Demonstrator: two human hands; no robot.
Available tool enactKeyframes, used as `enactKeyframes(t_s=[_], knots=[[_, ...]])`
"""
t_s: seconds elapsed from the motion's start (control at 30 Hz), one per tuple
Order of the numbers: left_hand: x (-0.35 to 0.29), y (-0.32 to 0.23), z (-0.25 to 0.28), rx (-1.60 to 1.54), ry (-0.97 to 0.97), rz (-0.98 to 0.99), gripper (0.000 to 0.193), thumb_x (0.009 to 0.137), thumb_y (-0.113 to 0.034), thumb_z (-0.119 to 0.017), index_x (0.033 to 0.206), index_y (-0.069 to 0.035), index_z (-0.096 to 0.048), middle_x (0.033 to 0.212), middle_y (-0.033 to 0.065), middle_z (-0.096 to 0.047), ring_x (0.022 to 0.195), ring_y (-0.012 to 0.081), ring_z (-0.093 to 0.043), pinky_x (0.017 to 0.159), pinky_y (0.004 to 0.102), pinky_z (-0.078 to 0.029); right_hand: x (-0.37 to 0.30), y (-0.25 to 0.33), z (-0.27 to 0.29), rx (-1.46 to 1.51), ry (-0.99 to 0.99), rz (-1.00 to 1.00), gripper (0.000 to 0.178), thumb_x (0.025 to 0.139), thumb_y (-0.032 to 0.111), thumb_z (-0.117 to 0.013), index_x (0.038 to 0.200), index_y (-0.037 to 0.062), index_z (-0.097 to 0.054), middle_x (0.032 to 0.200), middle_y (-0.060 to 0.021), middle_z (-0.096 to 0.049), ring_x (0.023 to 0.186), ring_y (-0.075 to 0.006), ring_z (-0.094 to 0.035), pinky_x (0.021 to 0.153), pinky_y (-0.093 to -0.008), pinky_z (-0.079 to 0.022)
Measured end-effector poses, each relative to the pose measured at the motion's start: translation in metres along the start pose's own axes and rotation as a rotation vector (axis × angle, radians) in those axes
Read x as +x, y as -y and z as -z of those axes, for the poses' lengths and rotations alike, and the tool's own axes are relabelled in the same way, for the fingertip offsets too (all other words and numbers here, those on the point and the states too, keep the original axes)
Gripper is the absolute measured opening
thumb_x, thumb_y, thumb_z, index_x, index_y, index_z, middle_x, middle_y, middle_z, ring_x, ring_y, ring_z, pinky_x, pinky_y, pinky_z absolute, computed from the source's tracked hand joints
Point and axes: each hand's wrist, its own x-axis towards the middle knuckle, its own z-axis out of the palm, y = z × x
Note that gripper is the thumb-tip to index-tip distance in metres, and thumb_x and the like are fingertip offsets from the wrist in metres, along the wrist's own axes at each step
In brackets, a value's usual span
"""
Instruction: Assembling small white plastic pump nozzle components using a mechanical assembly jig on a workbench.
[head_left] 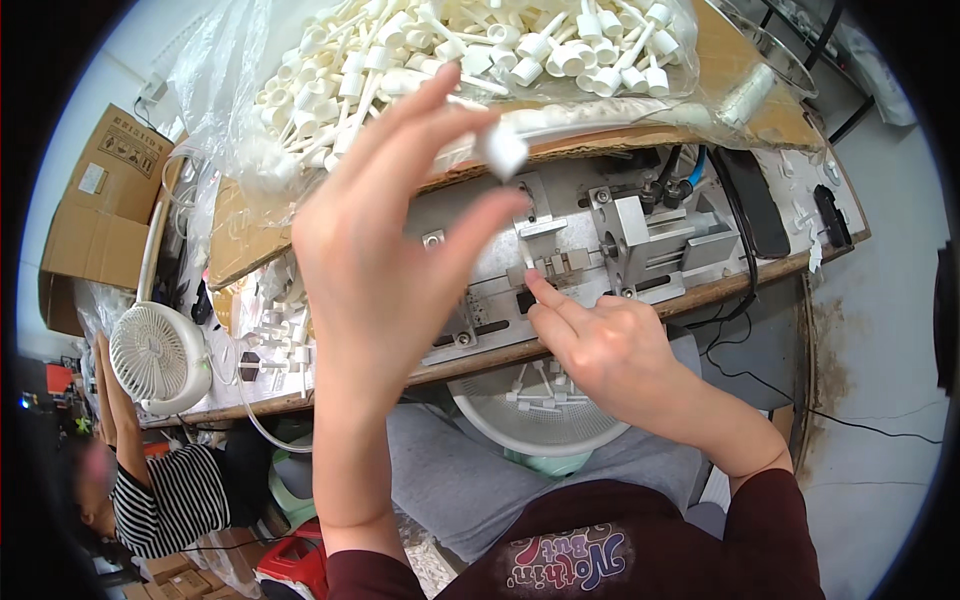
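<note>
My left hand (375, 215) is raised over the bench, blurred by motion. A white plastic scoop (503, 152) shows its small cup between the thumb and fingers; the rest of it is hidden or smeared. Below and to the right, my right hand (610, 345) points its index finger at a metal jig (570, 262), the other fingers curled. That fingertip touches the jig beside a thin white piece (528, 257), perhaps a scoop handle. Right of the jig stands a metal clamp block (660, 240) with a black and a blue air hose.
Many white scoops (450, 45) lie in a clear bag on cardboard (750, 120) at the back. A white basket (540, 437) with several scoops rests by my lap. A white fan (160, 355) stands at left, near another person (165, 500) in stripes. A cable hangs at right.
</note>
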Motion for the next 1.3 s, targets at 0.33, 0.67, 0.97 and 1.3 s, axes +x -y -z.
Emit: enactKeyframes(t_s=[0.33,0.67,0.97,1.3], knots=[[-0.101,-0.045,-0.007,-0.018,0.227,0.082,0.037,0.073,-0.002,-0.079,0.109,0.001,-0.073,0.122,0.0157,-0.068,0.092,0.0268,-0.068,0.081,0.0354,-0.054,0.081,-0.095,0.04,0.082,-0.594,-0.154,0.025,0.078,0.013,-0.082,0.1,0.0051,-0.072,0.089,-0.0025,-0.07,0.058,-0.0065,-0.053,0.052,-0.0214,-0.04],[-0.11,-0.043,-0.037,0.115,0.332,0.139,0.031,0.074,-0.01,-0.081,0.105,-0.005,-0.075,0.119,0.005,-0.073,0.062,0.019,-0.065,0.059,0.0291,-0.051,0.116,-0.099,0.06,0.447,-0.148,-0.465,0.031,0.081,0.018,-0.078,0.105,0.0009,-0.07,0.09,-0.0121,-0.067,0.08,-0.0218,-0.063,0.072,-0.0318,-0.049],[-0.101,-0.038,-0.028,0.026,0.383,0.198,0.031,0.076,-0.014,-0.083,0.105,-0.007,-0.076,0.115,0.0061,-0.074,0.06,0.0184,-0.065,0.058,0.0281,-0.053,0.043,-0.052,0.042,0.667,-0.281,-0.223,0.026,0.079,-0.001,-0.077,0.104,0.0005,-0.07,0.112,-0.0092,-0.067,0.094,-0.0149,-0.069,0.073,-0.0247,-0.056],[0.019,0.029,-0.02,-0.061,-0.058,0.022,0.018,0.089,-0.01,-0.073,0.107,-0.008,-0.077,0.101,0.0047,-0.076,0.085,0.0142,-0.07,0.077,0.0299,-0.054,-0.021,-0.008,0.003,0.155,-0.144,0.003,0.033,0.071,0.006,-0.079,0.101,0.0002,-0.069,0.126,-0.0152,-0.068,0.07,-0.0202,-0.065,0.062,-0.0296,-0.053]])
